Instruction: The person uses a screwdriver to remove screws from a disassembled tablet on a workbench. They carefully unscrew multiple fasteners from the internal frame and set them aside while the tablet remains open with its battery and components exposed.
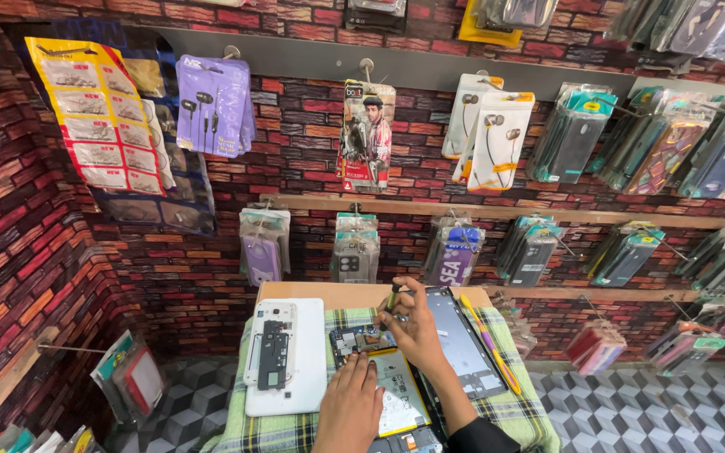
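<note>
— Hands (347,411) were where?
— Left hand flat, fingers released, on the opened phone (392,386) on the plaid cloth (513,407). Right hand (417,331) pinched a thin screwdriver (392,298) at its far end.

Packaged earphones (213,105) and phone cases (571,134) on brick-patterned wall (10,243)

Top L: yellow sheet w/ red edge (98,117), rows of small packs. Beside it, purple earphone pack (214,105). Centre hook: tall printed card pack (368,136). R of that, white earphone packs (497,138), then teal-topped phone-case bags (576,134). Lower rail: clear bagged cases (356,247). On table: detached dark phone screen (461,340), unlit.
</note>
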